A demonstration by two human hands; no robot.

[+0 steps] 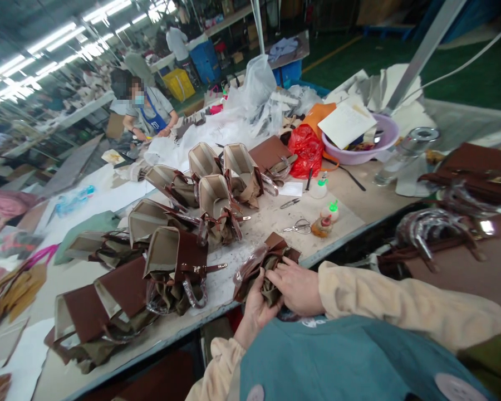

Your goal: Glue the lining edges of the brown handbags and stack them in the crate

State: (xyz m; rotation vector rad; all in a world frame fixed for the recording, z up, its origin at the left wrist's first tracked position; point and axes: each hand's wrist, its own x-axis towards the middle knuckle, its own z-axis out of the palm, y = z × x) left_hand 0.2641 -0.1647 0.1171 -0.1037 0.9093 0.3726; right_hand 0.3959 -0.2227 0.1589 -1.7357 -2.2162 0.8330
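Observation:
At the near edge of the table I hold a brown handbag [284,243] with its olive fabric lining bunched up. My left hand [259,306] grips the lining from the near side, thumb up and fingers partly hidden under the cloth. Across the top of the same lining, my right hand [297,285] presses with bent fingers, close beside the left. Clear plastic film wraps part of this bag. To the left stand several brown handbags, one of them an open handbag [162,253] with a beige inside and a film-wrapped handle.
Beyond my hands lie scissors [299,226], tweezers [290,203] and small green-topped bottles [319,188]. A purple basin [359,156], a red plastic bag [305,150] and a glass jar [409,153] stand further back. Finished-looking handbags [455,250] sit at right. A co-worker [150,111] works across the table.

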